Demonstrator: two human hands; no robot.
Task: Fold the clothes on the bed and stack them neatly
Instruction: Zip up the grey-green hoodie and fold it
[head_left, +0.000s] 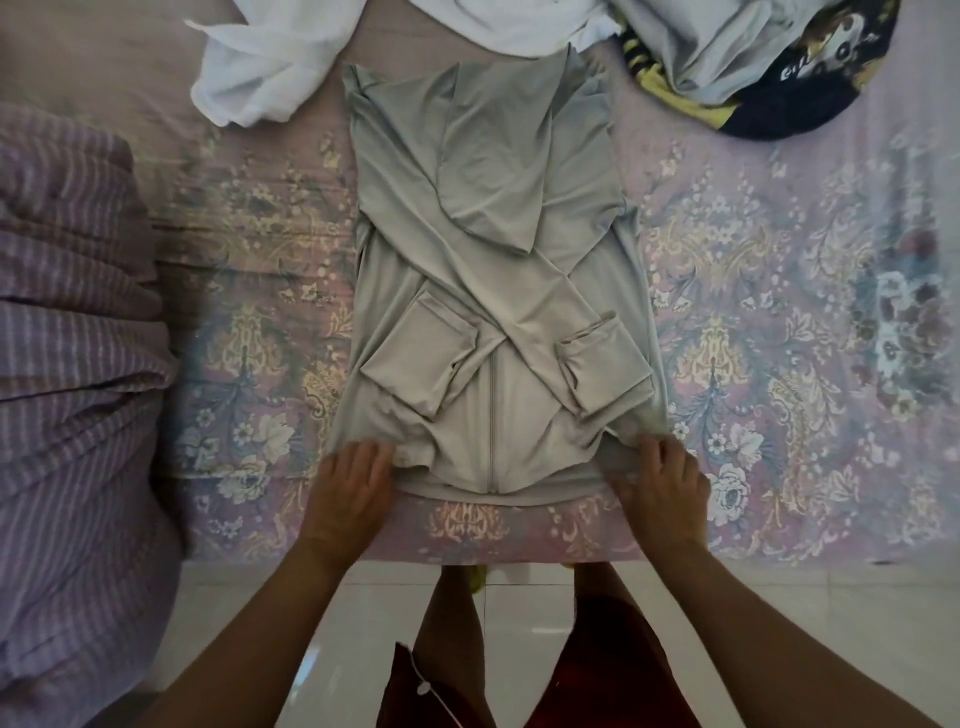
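From the head camera, a grey zip hoodie (493, 291) lies flat in the middle of the bed (753, 291), with its hood folded down and both sleeves crossed over the front. The left hand (349, 493) grips the near left corner of the hem, fingers (371, 454) curled into the cloth. The right hand (662, 493) grips the near right corner in the same way. A white garment (260, 67) lies further away.
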